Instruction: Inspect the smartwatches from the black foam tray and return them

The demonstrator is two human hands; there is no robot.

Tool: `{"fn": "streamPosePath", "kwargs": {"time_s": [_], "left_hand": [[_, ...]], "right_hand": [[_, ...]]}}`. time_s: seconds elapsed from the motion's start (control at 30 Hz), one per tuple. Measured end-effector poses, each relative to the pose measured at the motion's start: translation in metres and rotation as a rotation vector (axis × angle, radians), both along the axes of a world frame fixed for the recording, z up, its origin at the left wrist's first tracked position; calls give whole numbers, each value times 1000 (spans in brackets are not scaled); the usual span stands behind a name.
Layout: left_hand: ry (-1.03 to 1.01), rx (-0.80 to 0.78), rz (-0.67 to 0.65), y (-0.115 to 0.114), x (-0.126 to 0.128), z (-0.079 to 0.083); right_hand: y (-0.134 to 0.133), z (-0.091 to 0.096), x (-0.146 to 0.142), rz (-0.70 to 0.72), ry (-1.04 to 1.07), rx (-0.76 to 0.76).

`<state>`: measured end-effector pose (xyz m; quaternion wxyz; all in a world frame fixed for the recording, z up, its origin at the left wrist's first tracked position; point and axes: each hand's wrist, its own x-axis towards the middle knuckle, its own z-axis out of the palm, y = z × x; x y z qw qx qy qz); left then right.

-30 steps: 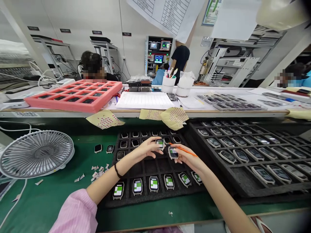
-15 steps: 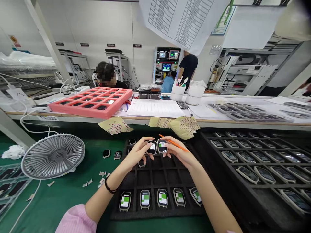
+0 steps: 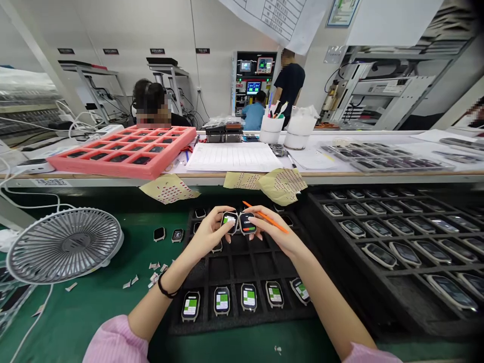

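At the left of the frame a fan (image 3: 64, 247) stood on the green tabletop (image 3: 75, 322). Toward the centre, the left hand (image 3: 206, 234) gripped the first watch (image 3: 229, 222), thumb over its lit glass. Just beside it, the right hand (image 3: 279, 233) pinched the second watch (image 3: 247, 223), with an orange pen (image 3: 270, 220) (perhaps an awkward passenger) across that same hand. Both watches were above the black tray (image 3: 212, 323). Each was probably light and stiff, its glass slick and easily scratched; the side edges seemed the safest hold. At the right, a larger tray (image 3: 408, 292) carried more watches.
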<state>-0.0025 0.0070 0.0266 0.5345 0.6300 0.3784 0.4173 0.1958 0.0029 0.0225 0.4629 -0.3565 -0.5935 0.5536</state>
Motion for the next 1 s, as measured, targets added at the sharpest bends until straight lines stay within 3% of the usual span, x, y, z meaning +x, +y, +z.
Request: {"fn": "streamPosePath", "kwargs": {"time_s": [0.4, 0.7, 1.0], "left_hand": [[-5, -9, 7, -2, -4, 3], [-28, -33, -82, -11, -11, 11], [-56, 7, -87, -5, -11, 3]], "right_hand": [[-7, 3, -1, -25, -16, 4], [-12, 13, 14, 141, 92, -43], [-10, 8, 9, 18, 4, 56]]}}
